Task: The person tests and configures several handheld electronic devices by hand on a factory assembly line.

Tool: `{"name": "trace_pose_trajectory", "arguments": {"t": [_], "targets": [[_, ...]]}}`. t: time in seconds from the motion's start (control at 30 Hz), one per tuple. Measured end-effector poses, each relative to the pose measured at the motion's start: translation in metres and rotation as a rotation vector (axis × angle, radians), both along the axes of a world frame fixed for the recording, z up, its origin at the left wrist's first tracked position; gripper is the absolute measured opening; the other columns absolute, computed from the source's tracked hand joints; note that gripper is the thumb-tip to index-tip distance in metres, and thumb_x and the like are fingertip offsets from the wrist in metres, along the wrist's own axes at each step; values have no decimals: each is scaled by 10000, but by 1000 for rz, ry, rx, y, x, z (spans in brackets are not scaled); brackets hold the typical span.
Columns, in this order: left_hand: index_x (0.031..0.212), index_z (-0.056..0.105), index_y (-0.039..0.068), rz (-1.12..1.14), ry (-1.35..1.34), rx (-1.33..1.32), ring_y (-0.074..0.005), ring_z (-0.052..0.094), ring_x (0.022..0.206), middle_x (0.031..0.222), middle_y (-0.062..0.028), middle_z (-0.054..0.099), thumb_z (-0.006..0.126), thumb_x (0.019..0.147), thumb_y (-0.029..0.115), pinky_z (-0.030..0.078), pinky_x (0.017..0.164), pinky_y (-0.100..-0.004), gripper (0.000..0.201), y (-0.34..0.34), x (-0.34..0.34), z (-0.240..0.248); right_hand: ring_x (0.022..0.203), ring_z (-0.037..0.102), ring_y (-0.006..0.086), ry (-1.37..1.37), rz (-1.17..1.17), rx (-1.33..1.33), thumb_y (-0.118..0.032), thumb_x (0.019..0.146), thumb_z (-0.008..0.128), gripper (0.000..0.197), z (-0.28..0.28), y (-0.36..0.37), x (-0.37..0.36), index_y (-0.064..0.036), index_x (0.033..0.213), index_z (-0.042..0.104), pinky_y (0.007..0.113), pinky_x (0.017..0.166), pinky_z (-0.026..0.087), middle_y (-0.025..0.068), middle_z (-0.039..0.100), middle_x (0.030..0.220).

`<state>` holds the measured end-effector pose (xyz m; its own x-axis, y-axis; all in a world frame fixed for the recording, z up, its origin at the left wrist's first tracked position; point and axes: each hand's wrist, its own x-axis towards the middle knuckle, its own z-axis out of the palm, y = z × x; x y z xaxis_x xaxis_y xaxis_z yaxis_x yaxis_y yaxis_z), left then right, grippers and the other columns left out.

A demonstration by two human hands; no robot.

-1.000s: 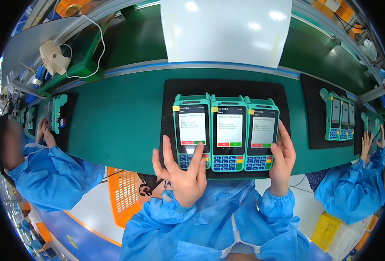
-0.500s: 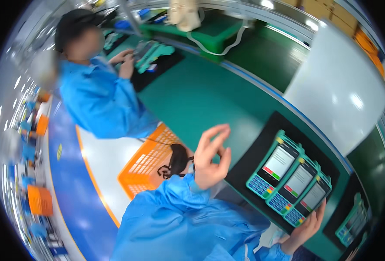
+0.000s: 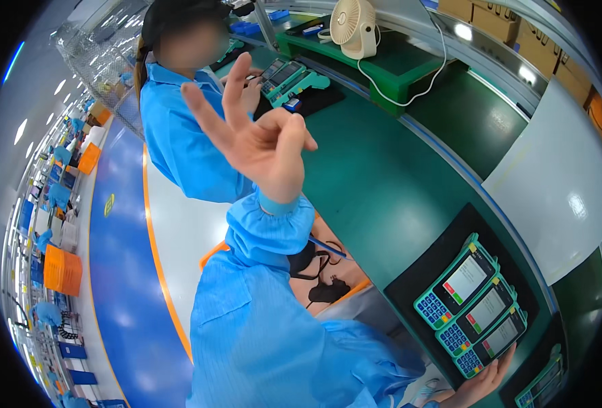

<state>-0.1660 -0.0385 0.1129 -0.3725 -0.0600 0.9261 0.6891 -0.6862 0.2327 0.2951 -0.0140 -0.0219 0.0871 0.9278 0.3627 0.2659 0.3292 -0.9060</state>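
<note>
Raised in front of the co-worker, my left hand [image 3: 263,146] has two fingers stretched out and spread, with the other fingers bent towards the thumb; nothing shows in it. On a black mat [image 3: 410,275], three teal-framed card payment terminals lie side by side with lit screens and blue keypads: a left terminal [image 3: 454,282], a middle terminal [image 3: 476,317] and a right terminal [image 3: 493,343]. My right hand [image 3: 485,385] is curled around the near right edge of the right terminal; part of the grip is hidden beneath it.
A co-worker in a blue smock [image 3: 178,136] handles teal terminals [image 3: 291,85] at the far left of the green bench [image 3: 376,183]. Beyond stands a beige fan [image 3: 353,27]. An orange basket [image 3: 212,256] holds dark items below my left arm. Another terminal [image 3: 542,384] lies far right.
My left hand has risen up and to the left, its fingers spreading. The view has shifted, so the bench and terminals sit lower and further right. My right hand remains at the right terminal.
</note>
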Motion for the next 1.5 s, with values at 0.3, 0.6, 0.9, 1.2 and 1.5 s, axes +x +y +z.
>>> {"name": "trace_pose_trajectory", "arguments": {"t": [0.3,0.6,0.9,1.2,1.5], "targets": [[1575,-83,166,-836,-323,-724,-88,626,742,1560,-239,237,520,712,-149,443,551,-180,1099,9,100,-65,1286,481,309,120,20,-98,-160,966,500,473,-14,2,10,91,1366,484,379,1092,347,224,501,1404],[1368,500,-12,-1404,-242,-1277,-59,614,670,1324,-123,598,577,826,-95,509,642,-226,554,-8,226,-99,1302,488,252,467,95,-218,5,917,459,503,-12,0,8,89,1411,425,365,1107,353,197,496,1416],[920,701,-3,-636,540,-826,-280,657,778,908,-126,625,739,707,2,556,663,-340,217,-19,286,-111,1321,472,242,632,111,-205,70,920,464,501,0,-1,-10,63,1417,409,354,1111,359,182,477,1428],[1003,760,132,-33,619,-939,-391,359,1287,1322,-171,554,775,734,128,376,1040,-411,269,-20,281,-112,1290,510,240,531,38,-169,56,919,486,496,-2,1,-15,64,1410,419,351,1087,402,199,499,1404],[1013,770,129,46,586,-1027,-423,242,1325,1401,-226,494,753,778,162,257,1095,-434,238,-26,279,-118,1323,468,244,554,17,-221,49,933,520,456,1,1,-15,63,1384,450,355,1088,399,169,453,1441]]}}
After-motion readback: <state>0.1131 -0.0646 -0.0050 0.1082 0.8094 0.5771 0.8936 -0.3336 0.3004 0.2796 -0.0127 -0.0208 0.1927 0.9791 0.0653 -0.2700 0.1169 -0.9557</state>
